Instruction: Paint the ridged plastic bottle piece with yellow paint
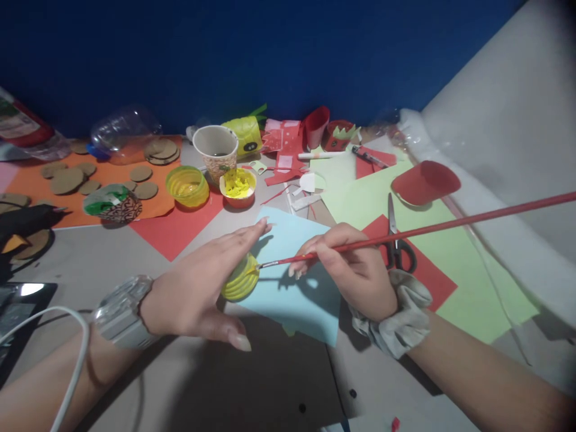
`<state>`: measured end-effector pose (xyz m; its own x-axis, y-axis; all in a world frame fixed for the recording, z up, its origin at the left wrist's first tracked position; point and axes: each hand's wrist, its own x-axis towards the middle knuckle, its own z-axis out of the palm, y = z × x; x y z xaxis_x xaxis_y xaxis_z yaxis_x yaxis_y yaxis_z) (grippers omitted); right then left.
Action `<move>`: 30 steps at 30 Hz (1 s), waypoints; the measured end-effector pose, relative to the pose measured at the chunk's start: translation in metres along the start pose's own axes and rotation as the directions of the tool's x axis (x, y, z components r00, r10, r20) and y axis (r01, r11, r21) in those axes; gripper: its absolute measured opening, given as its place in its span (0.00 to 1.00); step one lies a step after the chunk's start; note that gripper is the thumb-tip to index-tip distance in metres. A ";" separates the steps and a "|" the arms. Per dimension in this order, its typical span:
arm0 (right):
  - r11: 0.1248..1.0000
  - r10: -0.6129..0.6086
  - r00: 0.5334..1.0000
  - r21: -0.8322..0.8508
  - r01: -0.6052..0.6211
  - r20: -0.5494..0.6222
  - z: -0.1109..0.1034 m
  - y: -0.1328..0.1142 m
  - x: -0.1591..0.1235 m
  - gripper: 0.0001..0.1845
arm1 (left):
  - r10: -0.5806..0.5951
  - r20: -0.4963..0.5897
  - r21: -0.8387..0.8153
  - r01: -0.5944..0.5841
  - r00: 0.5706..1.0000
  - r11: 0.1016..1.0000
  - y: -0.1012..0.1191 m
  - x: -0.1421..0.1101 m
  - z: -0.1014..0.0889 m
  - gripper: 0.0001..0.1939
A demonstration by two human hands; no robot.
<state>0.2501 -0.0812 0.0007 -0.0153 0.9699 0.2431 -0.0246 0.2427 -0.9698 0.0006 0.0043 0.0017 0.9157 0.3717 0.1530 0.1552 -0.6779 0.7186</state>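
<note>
My right hand point(355, 270) is closed around a long red paintbrush point(423, 229), with its tip against a ridged, round yellow-painted piece point(240, 285). Beside that piece is my left hand point(193, 276), fingers stretched out and thumb apart. It partly covers the yellow piece, and I cannot tell whether it touches it. Under the piece and the brush lies a light blue paper sheet point(315, 306). Farther back, a small cup of yellow paint point(238, 186) stands near a ridged yellow plastic cup point(186, 187) and a patterned paper cup point(216, 150) with dark liquid.
Black-handled scissors point(396, 246) lie on red paper at the right, near a red curved piece point(425, 183). Cardboard discs point(67, 180) and a clear plastic bottle point(126, 135) rest on orange paper at the left. A white cable point(83, 348) crosses my left forearm.
</note>
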 end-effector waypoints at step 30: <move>0.996 -0.089 0.996 -0.015 0.088 -0.027 -0.002 0.004 0.000 0.08 | 0.076 -0.017 0.019 -0.075 0.997 0.997 -0.003 0.000 0.002 0.56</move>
<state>0.2516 -0.0798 -0.0032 0.0138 0.9448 0.3274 -0.0106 0.3275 -0.9448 0.0008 0.0055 -0.0016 0.9182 0.3302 0.2185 0.0927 -0.7157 0.6922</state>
